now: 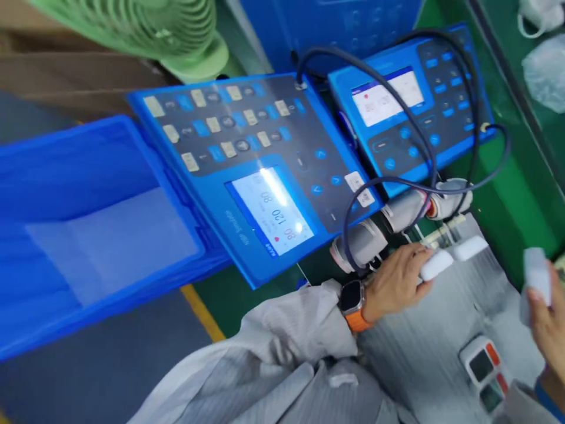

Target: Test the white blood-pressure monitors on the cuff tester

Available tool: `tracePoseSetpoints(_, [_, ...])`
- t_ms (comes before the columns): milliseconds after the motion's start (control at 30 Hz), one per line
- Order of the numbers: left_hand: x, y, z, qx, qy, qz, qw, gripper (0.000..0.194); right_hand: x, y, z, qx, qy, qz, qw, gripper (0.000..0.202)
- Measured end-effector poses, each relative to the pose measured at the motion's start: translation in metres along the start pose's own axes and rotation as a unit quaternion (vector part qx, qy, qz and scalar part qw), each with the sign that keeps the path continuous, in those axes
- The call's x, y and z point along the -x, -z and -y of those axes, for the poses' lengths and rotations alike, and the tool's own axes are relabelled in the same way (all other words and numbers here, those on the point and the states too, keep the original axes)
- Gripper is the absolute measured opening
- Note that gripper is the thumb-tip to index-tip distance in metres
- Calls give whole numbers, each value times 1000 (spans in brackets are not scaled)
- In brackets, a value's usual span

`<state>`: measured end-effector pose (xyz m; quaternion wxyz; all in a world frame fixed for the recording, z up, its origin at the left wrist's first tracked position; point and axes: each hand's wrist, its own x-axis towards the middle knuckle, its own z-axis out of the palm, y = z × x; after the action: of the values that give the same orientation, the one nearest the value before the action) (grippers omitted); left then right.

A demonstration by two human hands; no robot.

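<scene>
My left hand (397, 282), with an orange-strapped watch on the wrist, has its thumb and fingers closed on a small white rounded device (436, 265). Beside it, on the grey mat (410, 359), lies a similar white device (470, 248). At the right edge my right hand (549, 321) grips a pale grey-white block-shaped piece (537, 274), blurred and partly cut off. Two small white monitors (481, 366) with dark screens and orange-red buttons lie on the mat between my hands. Grey-white wrapped cylinders (359, 244) stand near my left hand, with dark tubing about them.
A blue simulator unit (212, 200), its lit screen reading 120 and 80, sits left of a second blue unit (410, 112). Dark tubes (397, 82) loop over both. Also in view are a blue bin (172, 194), a green fan (194, 53) and a plastic bag (547, 73).
</scene>
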<state>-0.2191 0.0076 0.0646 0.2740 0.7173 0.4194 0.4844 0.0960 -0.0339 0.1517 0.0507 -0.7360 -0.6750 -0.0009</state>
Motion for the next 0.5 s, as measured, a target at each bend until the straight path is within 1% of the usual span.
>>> tracePoseSetpoints(67, [0, -2, 2, -5, -7, -7, 1000, 57, 50, -7, 39, -67, 38, 14, 997, 69])
tracePoseSetpoints(133, [0, -6, 5, -18, -21, -19, 999, 58, 81, -23, 66, -58, 63, 13, 996, 71])
tracePoseSetpoints(200, [1, -9, 6, -39, -38, -31, 998, 61, 100, -39, 76, -1, 65, -4, 998, 72])
tracePoseSetpoints(267, [3, -9, 4, -70, -59, -43, 995, 66, 112, -51, 75, 37, 64, -25, 997, 70])
tracePoseSetpoints(300, [4, -7, 1, -86, -74, -48, 992, 68, 116, -55, 73, 40, 65, -31, 997, 67])
tracePoseSetpoints(367, [7, 6, -6, -107, -93, -59, 988, 69, 120, -59, 71, 29, 70, -35, 997, 61])
tracePoseSetpoints(400, [8, 15, -9, -113, -93, -61, 987, 65, 120, -60, 72, 23, 67, -32, 997, 58])
tracePoseSetpoints(467, [6, 39, -11, -127, -81, -47, 987, 49, 115, -61, 77, 15, 54, -21, 998, 56])
tracePoseSetpoints(500, [3, 52, -10, -135, -81, -25, 987, 39, 111, -61, 79, 10, 45, -16, 999, 56])
